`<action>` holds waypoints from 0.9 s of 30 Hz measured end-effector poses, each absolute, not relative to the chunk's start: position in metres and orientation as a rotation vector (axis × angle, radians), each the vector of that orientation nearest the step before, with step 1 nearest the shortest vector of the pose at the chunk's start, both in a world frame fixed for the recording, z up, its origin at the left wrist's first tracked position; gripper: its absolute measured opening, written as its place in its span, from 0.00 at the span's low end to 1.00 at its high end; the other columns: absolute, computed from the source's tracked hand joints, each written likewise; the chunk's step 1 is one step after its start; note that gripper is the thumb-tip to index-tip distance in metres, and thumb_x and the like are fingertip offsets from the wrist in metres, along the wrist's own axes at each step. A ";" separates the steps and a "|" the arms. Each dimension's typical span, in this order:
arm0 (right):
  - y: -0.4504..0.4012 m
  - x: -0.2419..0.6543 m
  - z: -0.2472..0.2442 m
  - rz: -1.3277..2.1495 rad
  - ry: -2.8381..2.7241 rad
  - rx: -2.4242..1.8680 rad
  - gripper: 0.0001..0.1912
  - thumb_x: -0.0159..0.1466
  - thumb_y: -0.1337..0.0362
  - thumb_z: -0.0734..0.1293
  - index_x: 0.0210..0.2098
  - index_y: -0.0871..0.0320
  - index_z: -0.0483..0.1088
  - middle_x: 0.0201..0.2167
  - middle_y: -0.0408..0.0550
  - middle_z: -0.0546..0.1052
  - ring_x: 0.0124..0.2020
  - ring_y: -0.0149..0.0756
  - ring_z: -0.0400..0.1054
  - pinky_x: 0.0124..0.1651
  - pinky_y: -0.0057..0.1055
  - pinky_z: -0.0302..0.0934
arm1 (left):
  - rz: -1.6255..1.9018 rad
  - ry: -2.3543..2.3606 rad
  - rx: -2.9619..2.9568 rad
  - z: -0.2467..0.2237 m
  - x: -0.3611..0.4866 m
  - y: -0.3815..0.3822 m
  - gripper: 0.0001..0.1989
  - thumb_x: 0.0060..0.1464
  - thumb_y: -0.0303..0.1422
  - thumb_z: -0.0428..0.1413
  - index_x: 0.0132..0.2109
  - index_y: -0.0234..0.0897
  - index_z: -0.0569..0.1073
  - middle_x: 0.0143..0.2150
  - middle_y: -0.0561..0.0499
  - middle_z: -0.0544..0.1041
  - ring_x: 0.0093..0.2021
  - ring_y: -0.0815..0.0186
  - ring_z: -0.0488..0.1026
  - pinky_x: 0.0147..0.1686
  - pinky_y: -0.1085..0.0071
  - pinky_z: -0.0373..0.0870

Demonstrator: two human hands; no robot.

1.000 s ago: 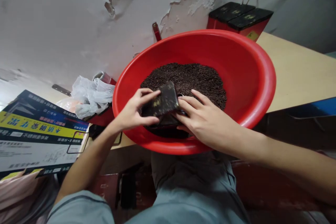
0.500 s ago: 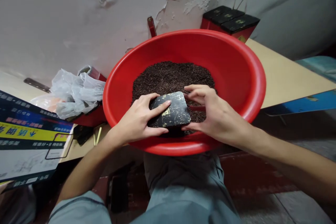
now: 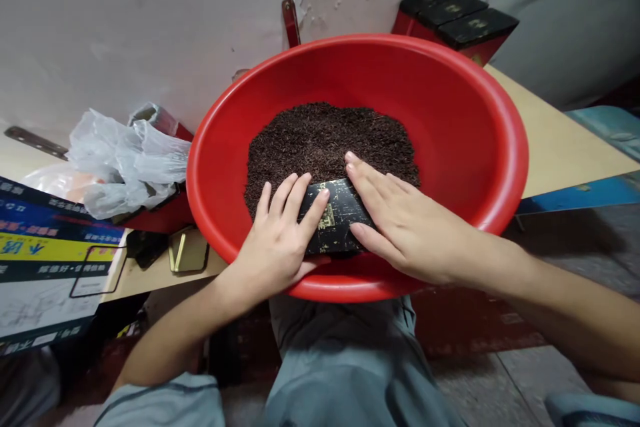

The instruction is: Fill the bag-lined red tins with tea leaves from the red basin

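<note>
A worn black tin lid (image 3: 336, 220) with gold lettering lies in the near part of a large red basin (image 3: 465, 127); whatever is under the lid is hidden. My left hand (image 3: 280, 233) grips its left side, index finger on top and thumb at the near edge, the other fingers spread. Across the lid's right end rests my right hand (image 3: 405, 220), its long fingers held together over the far corner and its thumb on the top, holding it from that side. Dark, loose tea-like leaves (image 3: 325, 133) are heaped behind the lid.
Several black-lidded red tins (image 3: 455, 17) stand behind the basin at right. White plastic bags (image 3: 130, 153) lie at left, near a gold-coloured lid (image 3: 189, 251) and a printed box (image 3: 50, 267). A board (image 3: 555, 127) extends right; peeling wall (image 3: 150, 27) rises behind.
My right hand has closed in from beside the lid onto its right end. My left fingers have spread over the left side, and the lid now sits flatter. The view has shifted.
</note>
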State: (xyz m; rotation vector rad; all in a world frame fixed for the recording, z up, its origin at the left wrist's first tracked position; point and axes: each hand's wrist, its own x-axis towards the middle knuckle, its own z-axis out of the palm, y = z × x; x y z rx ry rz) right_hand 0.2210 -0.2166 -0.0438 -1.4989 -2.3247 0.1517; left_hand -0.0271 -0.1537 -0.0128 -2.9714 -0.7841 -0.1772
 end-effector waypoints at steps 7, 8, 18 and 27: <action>-0.218 0.224 -0.050 0.210 -2.288 -1.556 0.44 0.75 0.51 0.55 0.78 0.60 0.28 0.78 0.64 0.45 0.76 0.56 0.50 0.68 0.58 0.62 | -0.098 -0.782 -2.958 -0.007 -0.022 -0.158 0.53 0.54 0.57 0.64 0.75 0.31 0.57 0.75 0.23 0.54 0.74 0.32 0.53 0.68 0.26 0.43; -0.219 0.223 -0.051 0.221 -2.270 -1.565 0.43 0.75 0.50 0.56 0.78 0.61 0.29 0.78 0.65 0.46 0.76 0.56 0.50 0.68 0.57 0.62 | -0.104 -0.786 -2.946 -0.006 -0.020 -0.158 0.54 0.53 0.60 0.63 0.75 0.31 0.57 0.75 0.23 0.55 0.73 0.32 0.53 0.69 0.26 0.41; -0.219 0.228 -0.057 0.511 -2.153 -1.476 0.53 0.72 0.48 0.62 0.77 0.59 0.19 0.78 0.65 0.40 0.74 0.55 0.54 0.67 0.52 0.64 | -0.285 -0.667 -2.956 -0.015 0.006 -0.143 0.45 0.66 0.58 0.47 0.73 0.24 0.57 0.73 0.26 0.61 0.73 0.39 0.57 0.71 0.30 0.33; -0.217 0.230 -0.063 0.472 -2.256 -1.385 0.54 0.68 0.45 0.68 0.78 0.66 0.37 0.76 0.70 0.51 0.75 0.58 0.52 0.72 0.53 0.59 | -0.080 -0.779 -3.091 -0.001 -0.014 -0.118 0.56 0.50 0.55 0.65 0.77 0.36 0.52 0.74 0.29 0.57 0.68 0.38 0.61 0.62 0.41 0.61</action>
